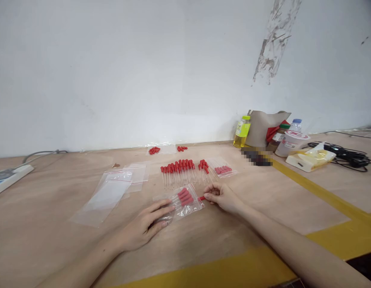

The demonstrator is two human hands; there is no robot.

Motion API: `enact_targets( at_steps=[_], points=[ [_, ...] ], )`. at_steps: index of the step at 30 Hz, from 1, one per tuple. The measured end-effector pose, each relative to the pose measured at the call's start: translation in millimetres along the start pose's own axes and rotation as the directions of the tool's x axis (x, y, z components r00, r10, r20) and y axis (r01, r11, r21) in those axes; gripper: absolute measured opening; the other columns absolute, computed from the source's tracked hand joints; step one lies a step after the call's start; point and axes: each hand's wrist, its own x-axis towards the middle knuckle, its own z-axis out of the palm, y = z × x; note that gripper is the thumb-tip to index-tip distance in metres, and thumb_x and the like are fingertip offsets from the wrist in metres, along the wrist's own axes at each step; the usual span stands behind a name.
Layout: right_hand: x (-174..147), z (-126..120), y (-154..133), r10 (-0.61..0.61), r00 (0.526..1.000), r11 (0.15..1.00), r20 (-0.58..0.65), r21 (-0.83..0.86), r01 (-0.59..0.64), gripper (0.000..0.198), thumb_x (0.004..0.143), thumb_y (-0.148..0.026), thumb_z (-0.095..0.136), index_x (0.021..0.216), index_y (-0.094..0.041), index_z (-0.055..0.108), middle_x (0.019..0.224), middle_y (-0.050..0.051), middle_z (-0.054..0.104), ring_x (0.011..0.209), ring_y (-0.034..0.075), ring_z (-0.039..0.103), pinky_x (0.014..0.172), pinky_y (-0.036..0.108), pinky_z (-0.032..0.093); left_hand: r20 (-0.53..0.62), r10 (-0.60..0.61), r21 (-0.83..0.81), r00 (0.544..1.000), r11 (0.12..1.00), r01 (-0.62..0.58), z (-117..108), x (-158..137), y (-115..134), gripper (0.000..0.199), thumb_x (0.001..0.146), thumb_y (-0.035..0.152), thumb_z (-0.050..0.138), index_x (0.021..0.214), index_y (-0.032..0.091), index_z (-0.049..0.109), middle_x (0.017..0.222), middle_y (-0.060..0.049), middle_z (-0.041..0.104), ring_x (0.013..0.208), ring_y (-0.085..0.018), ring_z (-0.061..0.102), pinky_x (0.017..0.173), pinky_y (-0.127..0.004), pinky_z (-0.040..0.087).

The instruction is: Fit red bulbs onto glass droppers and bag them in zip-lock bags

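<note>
In the middle of the table lies a clear zip bag (176,206) with several red-bulbed droppers (185,197) in it. My left hand (145,224) rests on the bag's left end, fingers stretched and apart. At the bag's right edge, my right hand (220,196) pinches the red bulb of a dropper (201,198); the rest of that dropper reaches toward the bag and is hard to make out. Beyond the bag, a row of droppers (179,170) lies with red bulbs pointing away, and a smaller bunch (203,166) sits to its right.
Flat zip bags (109,192) overlap on the left. A filled bag (224,169) lies behind my right hand. Loose red bulbs (154,150) are near the wall. Bottles (242,132), a tub (292,144), a tissue pack (310,158) and black cables (350,154) stand right; a power strip (14,178) left.
</note>
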Motion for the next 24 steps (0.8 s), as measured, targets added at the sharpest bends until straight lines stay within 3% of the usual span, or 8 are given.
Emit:
enact_targets(
  at_steps=[6,12,19,24],
  points=[
    [-5.9,9.4,-5.8,-0.007,0.978,1.0,0.209,0.004,0.006,0.031,0.063,-0.045,0.064,0.071,-0.015,0.062,0.06,-0.001,0.059,0.054,0.009,0.053,0.055,0.022,0.042,-0.011,0.013,0.009,1.0,1.0,-0.013,0.6,-1.1,-0.1,0.04,0.09,0.029,0.037,0.13,0.031,0.035,0.139,-0.002,0.03,0.124,-0.021,0.033,0.101,-0.04,0.031],
    [-3.3,24.0,-5.3,-0.055,0.997,0.983,0.049,-0.17,0.063,0.028,0.053,-0.038,0.073,0.067,-0.016,0.064,0.051,-0.002,0.055,0.047,0.009,0.044,0.043,0.02,0.03,-0.021,0.018,0.003,1.0,1.0,-0.018,1.5,-0.3,-1.5,0.041,0.09,0.028,0.037,0.13,0.031,0.035,0.139,-0.001,0.031,0.124,-0.022,0.032,0.101,-0.04,0.03],
    [-4.6,28.0,-11.8,-0.01,0.999,1.0,0.047,0.004,0.01,0.023,0.057,-0.036,0.069,0.06,-0.017,0.056,0.047,-0.004,0.051,0.043,0.007,0.041,0.042,0.02,0.027,-0.045,0.038,-0.033,0.998,0.999,-0.039,0.8,-0.4,-0.1,0.041,0.089,0.026,0.039,0.13,0.03,0.037,0.138,-0.002,0.032,0.123,-0.022,0.034,0.1,-0.04,0.032],
    [-7.9,24.5,-17.4,-0.033,0.999,0.998,-0.02,-0.056,0.032,0.02,0.061,-0.033,0.066,0.061,-0.017,0.053,0.05,-0.003,0.053,0.046,0.008,0.044,0.044,0.02,0.031,-0.051,0.037,-0.021,0.998,0.999,-0.038,-0.1,0.3,1.9,0.041,0.089,0.027,0.039,0.13,0.028,0.036,0.137,-0.003,0.034,0.125,-0.022,0.031,0.102,-0.042,0.029]
  ],
)
